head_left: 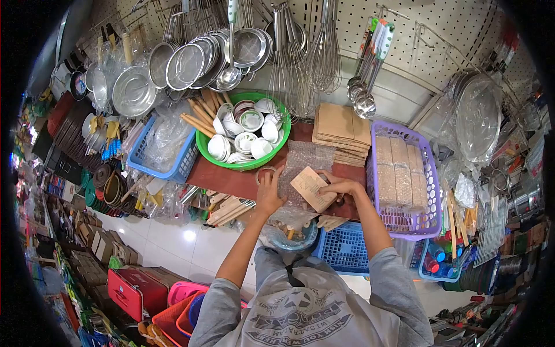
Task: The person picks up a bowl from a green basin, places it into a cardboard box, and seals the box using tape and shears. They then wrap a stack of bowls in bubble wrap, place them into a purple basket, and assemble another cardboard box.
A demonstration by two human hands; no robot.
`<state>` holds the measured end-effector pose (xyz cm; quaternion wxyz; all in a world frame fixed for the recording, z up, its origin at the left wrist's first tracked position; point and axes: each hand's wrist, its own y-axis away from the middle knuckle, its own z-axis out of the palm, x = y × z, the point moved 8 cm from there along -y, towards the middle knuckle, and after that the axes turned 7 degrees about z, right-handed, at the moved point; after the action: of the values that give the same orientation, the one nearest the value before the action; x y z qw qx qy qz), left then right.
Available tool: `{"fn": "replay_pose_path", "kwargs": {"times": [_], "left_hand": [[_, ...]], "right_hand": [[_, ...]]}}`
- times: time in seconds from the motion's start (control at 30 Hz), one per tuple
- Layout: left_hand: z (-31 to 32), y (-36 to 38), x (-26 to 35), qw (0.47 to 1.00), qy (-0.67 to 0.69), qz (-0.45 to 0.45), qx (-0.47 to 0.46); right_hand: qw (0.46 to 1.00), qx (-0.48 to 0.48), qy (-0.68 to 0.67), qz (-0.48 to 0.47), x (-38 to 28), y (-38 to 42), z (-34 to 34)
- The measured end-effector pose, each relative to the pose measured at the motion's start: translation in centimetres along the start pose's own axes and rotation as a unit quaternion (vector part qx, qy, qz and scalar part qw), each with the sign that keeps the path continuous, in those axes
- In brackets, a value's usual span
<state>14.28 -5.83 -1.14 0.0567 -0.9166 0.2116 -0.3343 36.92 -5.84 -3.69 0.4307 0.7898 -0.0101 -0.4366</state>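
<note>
Small brown box (313,189) with dark print, in the middle of the frame, turned on a slant, over a sheet of bubble wrap. Across the middle, dark red table top (228,180). Right of the middle, big purple basket (417,231) with wrapped brown packs (394,176) in neat rows. Left of the middle, round green basin (240,167), full of little white bowls (261,148). Under the table's near edge, blue crate (343,248). Between basin and purple basket, see-through bubble wrap (309,153), laid out toward the near edge. At its upper right, tall pile of flat brown packs (342,124).

Right hand (342,186) closed on the right side of the box. Left hand (269,198) with bent fingers beside a small tape ring (258,176); too hard to tell if gripping it. Smallest of all, that ring, just below the basin.

Done, by the look of it: the packs inside the purple basket, all covered. Left: the box in the right hand, with no wrap closed around it.

Tight at the top right, with pile and purple basket so near. Basin rim close above the left hand. More room toward the near edge, but easy to slide off there.
</note>
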Motion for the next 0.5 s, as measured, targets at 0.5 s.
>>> {"fn": "replay_pose_path", "kwargs": {"times": [0.5], "left_hand": [[4.6,2.9,-2.7,0.976,-0.144,0.105,-0.124]], "right_hand": [[0.995,-0.01,0.05,-0.082,0.6,-3.2,-1.9]]}}
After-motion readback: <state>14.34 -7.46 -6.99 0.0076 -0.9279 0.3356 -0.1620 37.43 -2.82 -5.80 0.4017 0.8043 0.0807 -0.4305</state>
